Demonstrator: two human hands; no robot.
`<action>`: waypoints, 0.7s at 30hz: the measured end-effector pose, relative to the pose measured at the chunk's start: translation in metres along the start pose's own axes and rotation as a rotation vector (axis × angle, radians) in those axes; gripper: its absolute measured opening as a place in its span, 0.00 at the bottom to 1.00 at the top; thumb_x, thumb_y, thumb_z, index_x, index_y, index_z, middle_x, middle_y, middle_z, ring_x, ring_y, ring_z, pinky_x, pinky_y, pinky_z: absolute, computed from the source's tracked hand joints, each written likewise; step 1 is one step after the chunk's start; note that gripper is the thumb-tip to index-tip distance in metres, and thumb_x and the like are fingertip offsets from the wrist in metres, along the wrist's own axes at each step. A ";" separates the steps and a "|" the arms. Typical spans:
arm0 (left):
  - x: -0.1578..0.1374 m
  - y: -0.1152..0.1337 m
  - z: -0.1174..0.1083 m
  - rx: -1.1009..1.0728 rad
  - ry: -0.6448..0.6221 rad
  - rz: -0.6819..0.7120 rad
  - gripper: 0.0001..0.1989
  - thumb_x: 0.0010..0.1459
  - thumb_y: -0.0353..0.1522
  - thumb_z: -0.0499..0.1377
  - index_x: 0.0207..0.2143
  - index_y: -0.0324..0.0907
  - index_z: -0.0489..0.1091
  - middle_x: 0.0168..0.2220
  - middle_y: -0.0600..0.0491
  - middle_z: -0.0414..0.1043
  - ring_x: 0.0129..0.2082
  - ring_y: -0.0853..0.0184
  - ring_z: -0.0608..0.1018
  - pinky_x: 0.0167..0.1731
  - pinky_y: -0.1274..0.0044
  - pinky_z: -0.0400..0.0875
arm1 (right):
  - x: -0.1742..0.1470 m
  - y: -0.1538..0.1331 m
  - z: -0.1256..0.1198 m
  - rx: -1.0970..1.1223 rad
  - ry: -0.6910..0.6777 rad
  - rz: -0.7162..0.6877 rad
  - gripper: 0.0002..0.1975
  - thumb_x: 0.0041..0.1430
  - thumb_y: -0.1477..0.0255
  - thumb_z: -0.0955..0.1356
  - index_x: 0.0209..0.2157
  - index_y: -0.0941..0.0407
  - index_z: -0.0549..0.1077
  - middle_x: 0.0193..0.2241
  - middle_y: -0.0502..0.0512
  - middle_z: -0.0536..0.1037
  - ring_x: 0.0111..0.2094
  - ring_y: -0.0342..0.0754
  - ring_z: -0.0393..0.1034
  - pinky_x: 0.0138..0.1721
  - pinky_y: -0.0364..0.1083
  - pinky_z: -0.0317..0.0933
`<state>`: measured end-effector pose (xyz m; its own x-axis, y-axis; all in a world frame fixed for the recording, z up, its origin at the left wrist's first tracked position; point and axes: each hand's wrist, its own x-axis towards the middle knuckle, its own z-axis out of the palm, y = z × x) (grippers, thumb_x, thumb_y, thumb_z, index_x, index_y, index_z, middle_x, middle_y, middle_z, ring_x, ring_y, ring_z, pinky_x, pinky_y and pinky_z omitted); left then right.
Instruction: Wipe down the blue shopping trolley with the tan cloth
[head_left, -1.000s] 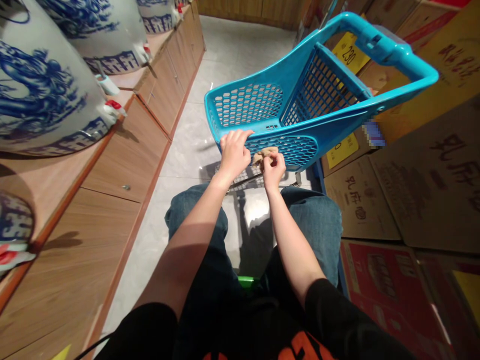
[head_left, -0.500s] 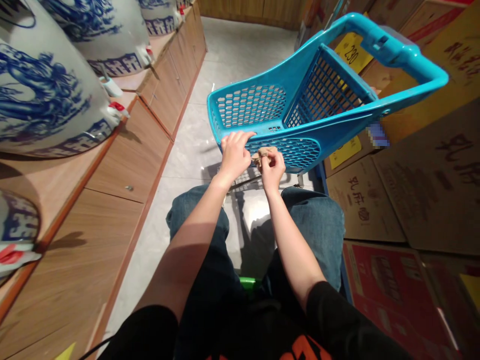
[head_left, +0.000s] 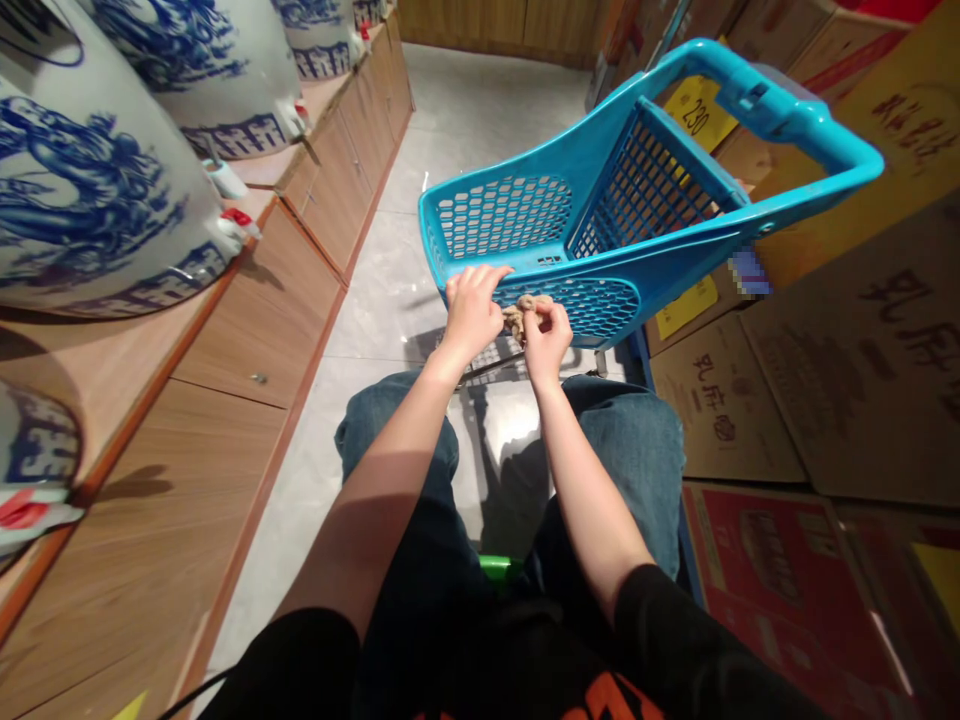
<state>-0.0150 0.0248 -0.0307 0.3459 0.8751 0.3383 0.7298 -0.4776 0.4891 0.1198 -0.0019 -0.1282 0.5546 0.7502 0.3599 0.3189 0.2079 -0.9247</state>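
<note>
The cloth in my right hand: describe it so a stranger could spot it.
Find the blue cart. At its near side, the right hand pinches the cloth: a small crumpled tan bundle, unlike the cart's smooth blue plastic.

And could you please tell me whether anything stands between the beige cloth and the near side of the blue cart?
Nothing visible does: the right hand holds the cloth at the near side of the cart, though whether they touch is unclear. The left hand is at the cart too, just left of the cloth, not between.
</note>
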 end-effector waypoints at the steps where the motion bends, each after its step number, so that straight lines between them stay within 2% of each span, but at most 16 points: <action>1: 0.001 -0.001 0.000 -0.004 0.001 -0.002 0.35 0.55 0.21 0.50 0.63 0.47 0.73 0.57 0.47 0.77 0.61 0.51 0.73 0.65 0.57 0.61 | 0.000 0.003 0.001 -0.016 0.012 0.023 0.05 0.62 0.68 0.68 0.35 0.54 0.74 0.38 0.55 0.79 0.43 0.51 0.73 0.52 0.52 0.68; 5: 0.005 -0.003 0.001 -0.016 -0.003 -0.011 0.35 0.55 0.20 0.50 0.62 0.47 0.74 0.57 0.46 0.77 0.61 0.50 0.73 0.65 0.56 0.61 | -0.010 0.017 0.008 -0.075 0.063 0.198 0.03 0.56 0.70 0.68 0.30 0.54 0.71 0.33 0.55 0.78 0.39 0.52 0.73 0.48 0.52 0.68; 7: 0.005 -0.003 0.001 -0.015 -0.001 -0.014 0.35 0.54 0.20 0.50 0.62 0.46 0.74 0.57 0.46 0.77 0.61 0.50 0.73 0.65 0.56 0.61 | -0.010 0.014 0.008 -0.083 0.059 0.208 0.04 0.56 0.69 0.68 0.30 0.54 0.71 0.32 0.55 0.78 0.38 0.53 0.73 0.48 0.52 0.68; 12: 0.003 -0.001 0.001 -0.019 0.000 -0.011 0.35 0.55 0.21 0.51 0.63 0.46 0.74 0.57 0.46 0.77 0.61 0.49 0.73 0.65 0.56 0.61 | 0.008 -0.010 -0.002 -0.056 0.025 -0.076 0.08 0.65 0.64 0.66 0.37 0.53 0.73 0.37 0.55 0.77 0.43 0.52 0.72 0.50 0.51 0.67; 14: 0.002 0.000 0.002 -0.025 -0.005 -0.008 0.35 0.55 0.21 0.50 0.64 0.47 0.73 0.57 0.46 0.77 0.62 0.49 0.73 0.66 0.55 0.60 | 0.010 -0.011 -0.003 -0.078 0.038 -0.104 0.08 0.65 0.65 0.65 0.37 0.53 0.73 0.37 0.55 0.76 0.42 0.51 0.72 0.48 0.50 0.67; 16: 0.002 -0.001 0.002 -0.023 -0.010 -0.007 0.35 0.55 0.21 0.50 0.64 0.47 0.73 0.57 0.46 0.77 0.62 0.49 0.72 0.66 0.55 0.59 | 0.005 -0.002 0.000 -0.106 0.057 -0.030 0.06 0.63 0.66 0.65 0.34 0.53 0.71 0.35 0.54 0.75 0.40 0.51 0.71 0.45 0.49 0.67; 18: 0.002 -0.001 0.001 -0.012 -0.015 -0.004 0.36 0.55 0.21 0.50 0.64 0.48 0.73 0.57 0.46 0.77 0.61 0.49 0.72 0.66 0.56 0.60 | -0.006 0.010 0.005 -0.132 0.052 0.120 0.04 0.57 0.68 0.66 0.29 0.52 0.67 0.31 0.52 0.73 0.36 0.50 0.69 0.44 0.49 0.67; 21: 0.002 -0.001 0.000 0.002 -0.015 -0.002 0.36 0.54 0.20 0.50 0.63 0.48 0.73 0.58 0.47 0.77 0.61 0.50 0.73 0.65 0.57 0.61 | -0.019 0.020 0.012 -0.139 0.023 0.271 0.06 0.53 0.68 0.67 0.25 0.51 0.64 0.28 0.50 0.73 0.34 0.50 0.68 0.43 0.49 0.67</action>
<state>-0.0150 0.0268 -0.0304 0.3534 0.8772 0.3249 0.7319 -0.4756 0.4880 0.1068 -0.0046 -0.1547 0.6503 0.7522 0.1061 0.2577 -0.0870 -0.9623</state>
